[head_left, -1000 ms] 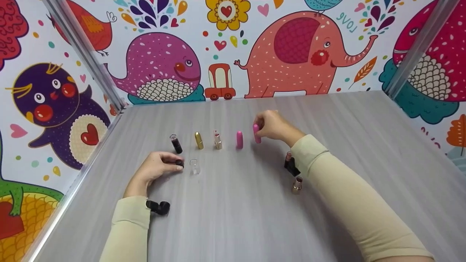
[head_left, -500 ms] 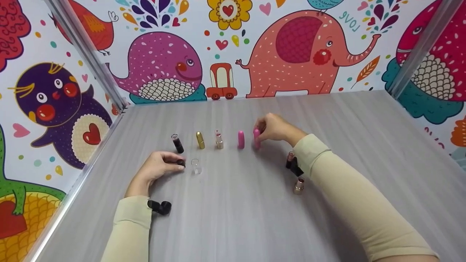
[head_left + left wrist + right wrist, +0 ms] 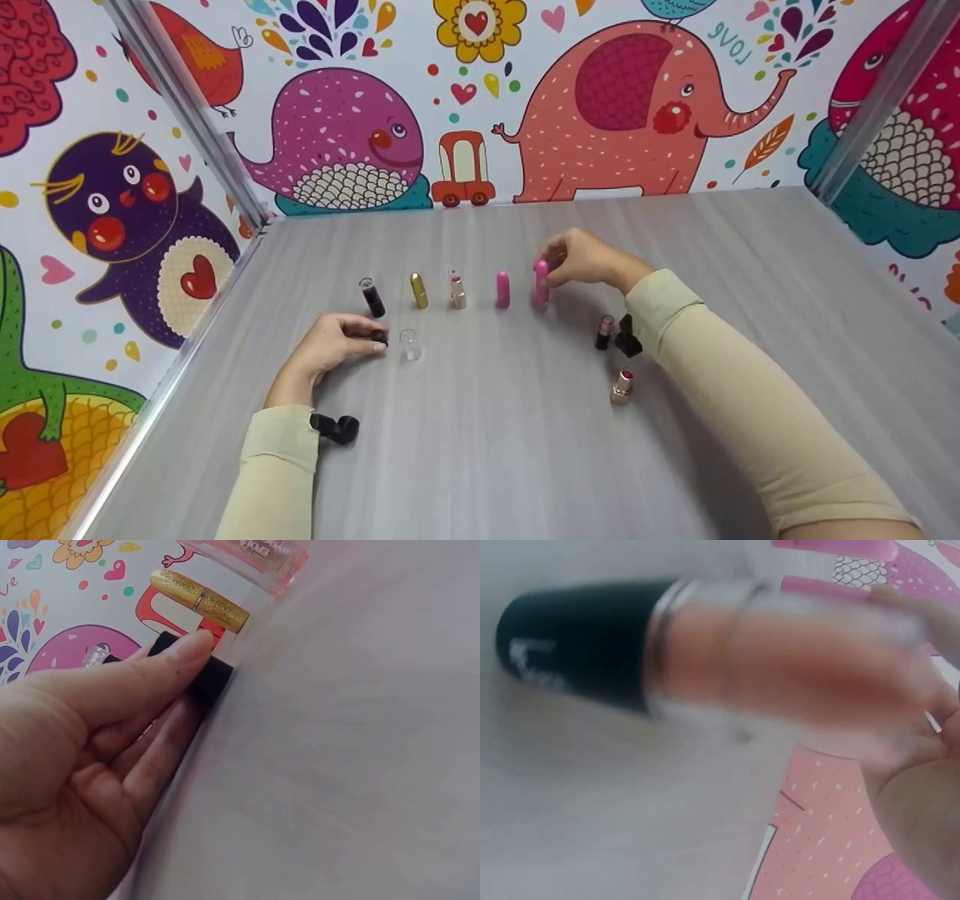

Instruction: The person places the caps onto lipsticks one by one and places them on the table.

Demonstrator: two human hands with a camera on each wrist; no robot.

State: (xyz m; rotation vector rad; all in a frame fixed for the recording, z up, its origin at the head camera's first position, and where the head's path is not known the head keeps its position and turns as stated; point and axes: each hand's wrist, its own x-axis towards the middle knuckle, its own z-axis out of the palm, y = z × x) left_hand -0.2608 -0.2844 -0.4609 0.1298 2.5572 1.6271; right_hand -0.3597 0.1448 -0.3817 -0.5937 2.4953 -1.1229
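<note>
In the head view my left hand (image 3: 330,349) is on the left side of the table. Its thumb and fingers pinch a short black cylinder, perhaps a lipstick cap (image 3: 214,681). Just right of it stands a small clear piece (image 3: 409,346). My right hand (image 3: 592,259) pinches a bright pink lipstick tube (image 3: 541,285), upright on the table. A second pink tube (image 3: 502,289) stands to its left. The row continues leftward with a clear-capped lipstick (image 3: 457,291), a gold tube (image 3: 418,291) and a dark lipstick (image 3: 372,298).
Near my right sleeve stand a black-based lipstick with a clear top (image 3: 604,332) and a gold-based lipstick with a red tip (image 3: 622,388). Black wrist cameras show beside both cuffs. Printed walls (image 3: 465,90) border the table (image 3: 487,450) at the back and sides.
My right hand has brought the pink tube down until it stands on the table at the row's right end. The left hand still pinches the black cylinder. The head view has shifted slightly.
</note>
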